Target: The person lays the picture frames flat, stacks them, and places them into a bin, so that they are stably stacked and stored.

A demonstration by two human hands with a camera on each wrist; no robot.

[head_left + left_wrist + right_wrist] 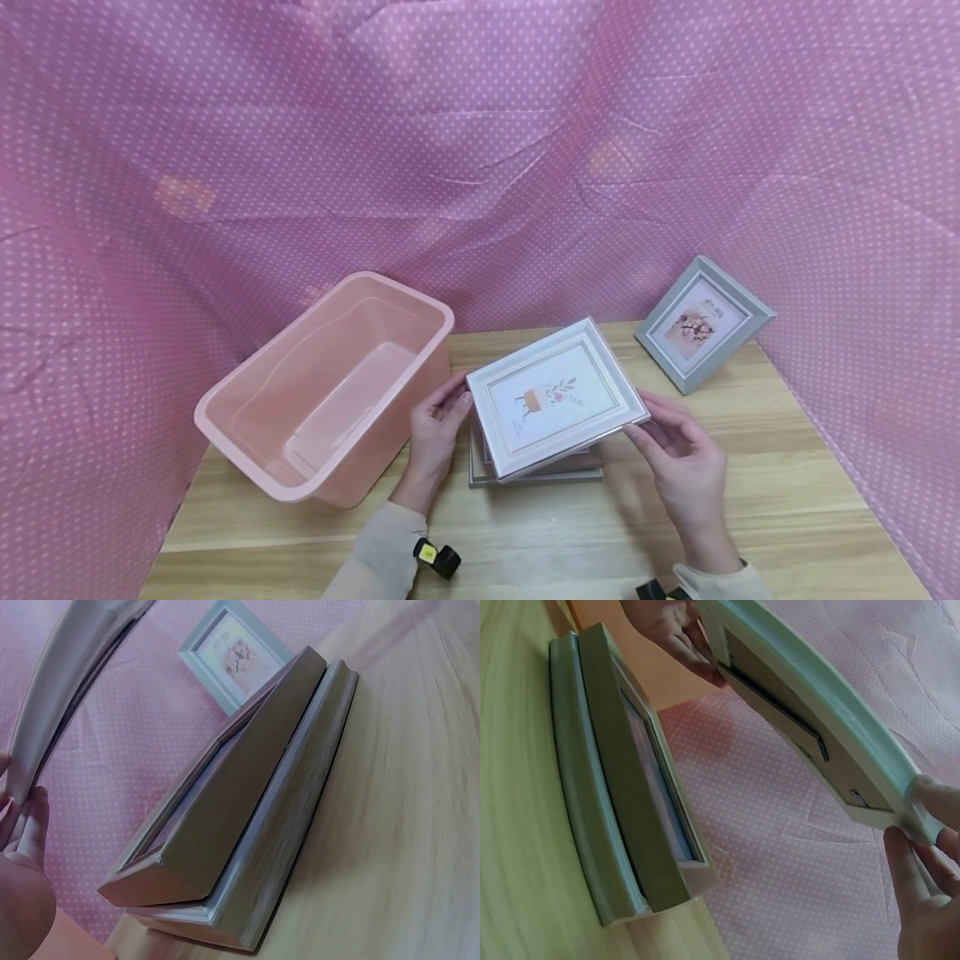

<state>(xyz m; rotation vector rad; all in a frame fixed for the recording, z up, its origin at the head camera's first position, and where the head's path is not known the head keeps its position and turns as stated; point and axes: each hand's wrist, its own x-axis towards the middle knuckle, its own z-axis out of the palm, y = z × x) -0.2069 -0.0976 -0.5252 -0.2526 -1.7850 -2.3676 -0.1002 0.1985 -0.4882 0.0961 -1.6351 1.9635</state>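
Note:
A white picture frame [555, 400] with a plant-pot print is held tilted above a stack of frames. My left hand [437, 429] pinches its left corner between thumb and fingers. At the opposite corner my right hand [684, 458] grips it the same way. The right wrist view shows the white frame's back, with its stand leg [780, 712] and a small metal hook. Beneath it, two stacked frames lie on the table: a thicker brown-grey frame [225, 795] on top of a silver-grey frame [292, 810]. In the head view the held frame hides most of this stack.
To the left stands a pink plastic tub [360, 433] with nothing inside. A grey picture frame [705, 325] with a flower print stands upright at the back right of the wooden table [795, 483]. Pink dotted cloth [480, 167] hangs behind and at both sides.

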